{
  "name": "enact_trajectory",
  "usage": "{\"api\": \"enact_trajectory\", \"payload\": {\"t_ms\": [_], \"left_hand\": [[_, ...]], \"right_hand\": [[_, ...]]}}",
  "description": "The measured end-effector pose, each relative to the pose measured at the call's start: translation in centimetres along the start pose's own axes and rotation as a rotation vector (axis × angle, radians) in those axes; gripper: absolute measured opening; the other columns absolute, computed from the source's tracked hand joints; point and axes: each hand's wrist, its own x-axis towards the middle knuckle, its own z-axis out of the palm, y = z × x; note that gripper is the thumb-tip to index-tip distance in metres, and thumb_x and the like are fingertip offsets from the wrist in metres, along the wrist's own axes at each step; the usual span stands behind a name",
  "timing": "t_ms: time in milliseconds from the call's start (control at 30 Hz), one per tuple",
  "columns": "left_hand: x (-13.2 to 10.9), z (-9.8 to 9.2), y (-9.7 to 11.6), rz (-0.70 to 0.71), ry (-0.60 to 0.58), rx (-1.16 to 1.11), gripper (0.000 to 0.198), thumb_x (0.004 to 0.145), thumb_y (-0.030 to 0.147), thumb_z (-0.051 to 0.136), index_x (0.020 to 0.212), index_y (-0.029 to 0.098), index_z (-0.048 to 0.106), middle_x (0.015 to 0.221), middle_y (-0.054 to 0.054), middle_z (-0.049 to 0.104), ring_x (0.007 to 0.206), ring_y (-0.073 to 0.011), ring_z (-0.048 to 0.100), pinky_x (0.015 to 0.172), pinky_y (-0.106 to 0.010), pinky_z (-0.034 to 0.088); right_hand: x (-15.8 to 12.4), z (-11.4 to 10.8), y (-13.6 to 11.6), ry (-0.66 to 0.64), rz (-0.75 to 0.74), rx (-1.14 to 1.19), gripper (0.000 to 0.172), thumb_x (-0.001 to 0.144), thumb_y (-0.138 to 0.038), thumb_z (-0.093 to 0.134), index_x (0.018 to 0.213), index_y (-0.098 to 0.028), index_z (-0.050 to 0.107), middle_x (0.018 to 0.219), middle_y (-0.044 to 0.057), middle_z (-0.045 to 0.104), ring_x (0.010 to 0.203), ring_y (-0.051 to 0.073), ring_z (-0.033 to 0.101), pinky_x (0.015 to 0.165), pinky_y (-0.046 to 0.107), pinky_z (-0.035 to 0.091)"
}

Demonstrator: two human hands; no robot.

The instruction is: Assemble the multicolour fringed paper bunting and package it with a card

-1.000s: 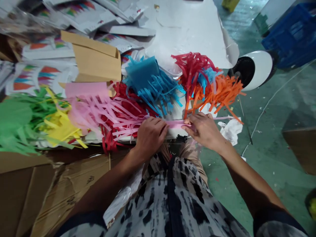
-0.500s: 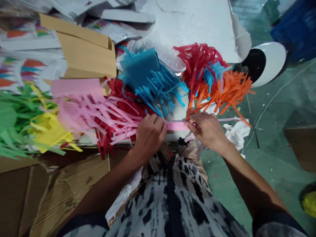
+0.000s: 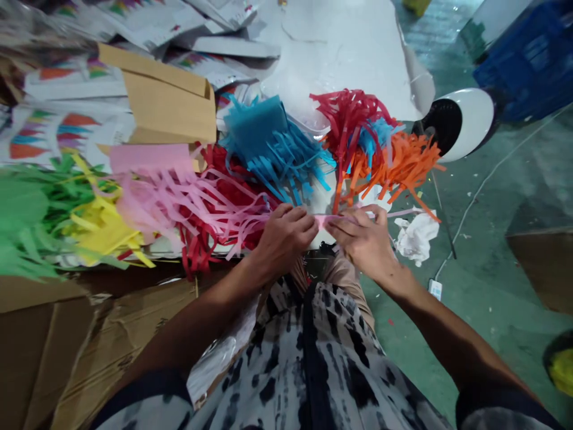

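My left hand [image 3: 286, 239] and my right hand [image 3: 362, 236] are both closed on a bundle of pink paper strips [image 3: 324, 220] at the table's near edge, a short gap between them. The strips trail out to the right past my right hand. Just left of my left hand lies a fringed pile of pink paper [image 3: 174, 191] over red paper strips [image 3: 215, 239]. Behind my hands sit a blue fringed pile [image 3: 268, 140] and an orange and red pile [image 3: 385, 155].
Green [image 3: 27, 215] and yellow [image 3: 101, 224] fringed paper lie at the left. A brown cardboard box [image 3: 170, 101] and printed sheets sit behind. Flattened cardboard [image 3: 67, 334] lies lower left. A white fan [image 3: 461, 122], crumpled white paper [image 3: 414, 236] and a blue crate [image 3: 528, 60] stand on the green floor.
My two hands have drawn closer together along the pink strips, shortening the stretch of pink paper between them. The view has shifted slightly.
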Motion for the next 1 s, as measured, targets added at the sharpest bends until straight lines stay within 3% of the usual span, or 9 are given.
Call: {"api": "enact_trajectory", "payload": {"t_ms": [200, 267, 367, 500, 667, 733, 800, 867, 1000], "left_hand": [[-0.6, -1.3, 0.2, 0.052, -0.064, 0.057, 0.031, 0.1, 0.014, 0.059, 0.128, 0.024, 0.068, 0.116, -0.006, 0.074, 0.11, -0.025, 0.067, 0.118, -0.056, 0.041], [-0.7, -1.7, 0.7, 0.06, -0.07, 0.093, 0.033, 0.099, 0.014, 0.06, 0.13, 0.023, 0.067, 0.117, -0.006, 0.074, 0.111, -0.0254, 0.068, 0.121, -0.058, 0.039], [-0.9, -1.9, 1.2, 0.067, -0.044, 0.076, 0.033, 0.098, 0.014, 0.061, 0.13, 0.022, 0.067, 0.118, -0.008, 0.073, 0.112, -0.0256, 0.068, 0.123, -0.061, 0.037], [-2.2, -2.3, -0.2, 0.026, 0.016, -0.011, 0.025, 0.097, 0.012, 0.059, 0.116, 0.021, 0.074, 0.11, -0.007, 0.076, 0.115, -0.0255, 0.068, 0.124, -0.064, 0.036], [-4.2, -4.4, -3.5, -0.143, 0.111, 0.065, 0.024, 0.09, 0.012, 0.059, 0.085, 0.028, 0.076, 0.102, -0.001, 0.08, 0.115, -0.0273, 0.067, 0.124, -0.067, 0.031], [-3.8, -5.2, -3.4, -0.207, 0.182, 0.107, 0.017, 0.086, 0.015, 0.063, 0.082, 0.027, 0.075, 0.106, -0.002, 0.079, 0.115, -0.0295, 0.065, 0.12, -0.066, 0.035], [-2.6, -5.3, -2.3, -0.182, 0.201, 0.091, 0.012, 0.088, 0.018, 0.065, 0.089, 0.024, 0.075, 0.11, -0.006, 0.077, 0.114, -0.0299, 0.064, 0.11, -0.059, 0.045], [-1.1, -4.5, -0.8, -0.077, 0.119, 0.027, 0.014, 0.093, 0.017, 0.061, 0.097, 0.02, 0.075, 0.108, -0.009, 0.075, 0.107, -0.0272, 0.064, 0.096, -0.047, 0.053], [0.9, -1.9, 0.8, 0.019, -0.043, 0.015, 0.015, 0.097, 0.012, 0.057, 0.095, 0.015, 0.071, 0.094, -0.01, 0.07, 0.089, -0.0246, 0.062, 0.075, -0.038, 0.052]], "right_hand": [[-2.8, -3.3, 2.0, 0.068, 0.116, -0.026, 0.021, 0.093, -0.013, 0.06, 0.093, -0.027, 0.076, 0.108, 0.002, 0.083, 0.123, 0.035, 0.061, 0.102, 0.056, 0.028], [-2.2, -3.5, 1.0, 0.072, 0.124, -0.002, 0.027, 0.092, -0.014, 0.059, 0.105, -0.029, 0.078, 0.114, 0.002, 0.082, 0.122, 0.035, 0.062, 0.102, 0.057, 0.03], [-0.8, -2.0, -1.0, -0.008, 0.093, 0.061, 0.038, 0.095, -0.018, 0.058, 0.128, -0.03, 0.074, 0.128, 0.004, 0.078, 0.126, 0.034, 0.06, 0.103, 0.058, 0.031], [0.0, 0.0, -1.6, -0.027, 0.112, 0.096, 0.038, 0.101, -0.021, 0.053, 0.133, -0.027, 0.073, 0.132, 0.007, 0.076, 0.12, 0.032, 0.063, 0.101, 0.056, 0.031], [-0.1, -0.1, -0.5, 0.013, 0.123, 0.128, 0.032, 0.105, -0.025, 0.052, 0.124, -0.031, 0.077, 0.124, 0.002, 0.08, 0.11, 0.027, 0.068, 0.101, 0.052, 0.03], [0.2, -0.3, -0.4, 0.008, 0.132, 0.129, 0.029, 0.105, -0.026, 0.052, 0.118, -0.03, 0.079, 0.12, 0.002, 0.081, 0.108, 0.026, 0.068, 0.1, 0.051, 0.03], [0.6, -0.4, -0.4, -0.003, 0.135, 0.122, 0.028, 0.106, -0.027, 0.053, 0.113, -0.029, 0.08, 0.116, 0.002, 0.082, 0.107, 0.026, 0.069, 0.099, 0.05, 0.03], [0.8, -0.4, -0.4, -0.015, 0.13, 0.112, 0.028, 0.106, -0.025, 0.052, 0.111, -0.028, 0.08, 0.115, 0.002, 0.082, 0.109, 0.026, 0.069, 0.098, 0.05, 0.029], [0.8, -0.2, -0.1, -0.032, 0.105, 0.091, 0.031, 0.108, -0.025, 0.049, 0.114, -0.028, 0.08, 0.116, 0.004, 0.082, 0.109, 0.027, 0.068, 0.098, 0.05, 0.029]]}}
